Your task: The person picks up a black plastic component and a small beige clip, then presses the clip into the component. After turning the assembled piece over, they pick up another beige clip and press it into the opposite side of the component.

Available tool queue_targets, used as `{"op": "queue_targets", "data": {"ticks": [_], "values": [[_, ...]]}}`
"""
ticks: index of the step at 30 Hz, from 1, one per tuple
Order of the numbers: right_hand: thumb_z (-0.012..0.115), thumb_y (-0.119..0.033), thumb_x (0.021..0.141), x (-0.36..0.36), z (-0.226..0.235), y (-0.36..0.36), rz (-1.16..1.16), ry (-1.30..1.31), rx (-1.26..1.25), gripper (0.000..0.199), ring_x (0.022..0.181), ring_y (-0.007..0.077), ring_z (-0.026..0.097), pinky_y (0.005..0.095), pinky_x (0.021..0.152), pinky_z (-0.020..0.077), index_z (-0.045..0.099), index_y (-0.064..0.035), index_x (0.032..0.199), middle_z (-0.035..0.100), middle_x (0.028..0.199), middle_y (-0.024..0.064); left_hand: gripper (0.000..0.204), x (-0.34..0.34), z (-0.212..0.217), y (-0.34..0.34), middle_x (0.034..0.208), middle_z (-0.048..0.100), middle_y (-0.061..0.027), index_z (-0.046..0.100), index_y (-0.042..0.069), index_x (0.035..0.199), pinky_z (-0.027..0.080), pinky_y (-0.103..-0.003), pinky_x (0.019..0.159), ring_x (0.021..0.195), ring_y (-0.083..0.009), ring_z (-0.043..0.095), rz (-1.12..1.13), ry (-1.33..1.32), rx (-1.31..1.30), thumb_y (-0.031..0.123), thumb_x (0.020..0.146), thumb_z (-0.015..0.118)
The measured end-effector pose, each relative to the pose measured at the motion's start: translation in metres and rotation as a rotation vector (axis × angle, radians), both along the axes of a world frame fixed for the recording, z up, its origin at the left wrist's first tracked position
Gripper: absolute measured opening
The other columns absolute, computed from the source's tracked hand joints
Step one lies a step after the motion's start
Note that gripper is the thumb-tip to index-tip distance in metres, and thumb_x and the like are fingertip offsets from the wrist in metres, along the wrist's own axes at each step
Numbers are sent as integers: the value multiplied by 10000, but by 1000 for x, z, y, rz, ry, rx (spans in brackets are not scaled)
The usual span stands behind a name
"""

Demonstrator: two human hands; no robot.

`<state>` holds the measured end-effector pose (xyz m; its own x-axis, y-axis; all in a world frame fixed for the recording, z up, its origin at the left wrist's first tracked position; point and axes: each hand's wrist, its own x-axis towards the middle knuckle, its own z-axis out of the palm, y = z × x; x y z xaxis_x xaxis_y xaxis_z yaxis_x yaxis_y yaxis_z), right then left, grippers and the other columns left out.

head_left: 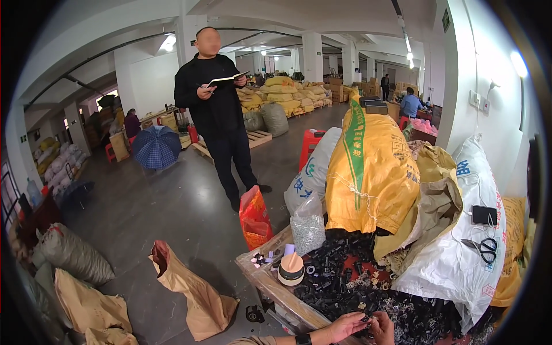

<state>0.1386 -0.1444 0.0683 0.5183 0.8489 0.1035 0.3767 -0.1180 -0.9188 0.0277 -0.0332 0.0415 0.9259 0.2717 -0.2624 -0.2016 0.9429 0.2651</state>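
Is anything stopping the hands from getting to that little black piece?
No, nothing visible is in the way: the left hand has its fingertips at the small black piece, and the right hand is close beside it.

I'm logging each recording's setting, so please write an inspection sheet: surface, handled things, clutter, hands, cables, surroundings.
Surface: table, heaped with small black parts.
Handled things: small dark piece, exact kind unclear.
Clutter: round container near the table's edge; scissors and black device on a white sack.
Hands: left hand pinches the piece; right hand is close beside it, grip unclear.
Cables: thin white cable at the black device.
Surroundings: person in black holding an open notebook; blue umbrella on the floor.
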Motion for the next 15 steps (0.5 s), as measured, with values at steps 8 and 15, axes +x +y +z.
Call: {"op": "queue_targets", "data": {"ticks": [8,15], "values": [[530,-182,825,2,15,3,-2,-156,-110,224,688,158,577,273,583,445,529,-6,964,592,736,119,113,7,-22,6,869,604,-101,564,31,888,483,-342,745,834,-226,585,-14,59,-16,100,812,516],[518,-150,822,17,-23,-1,8,-75,-46,125,482,61,467,203,423,366,495,-27,810,543,619,15,176,8,-31,13,955,583,-74,530,23,978,446,-253,825,908,-163,557,-171,-99,42,120,835,495]]}}
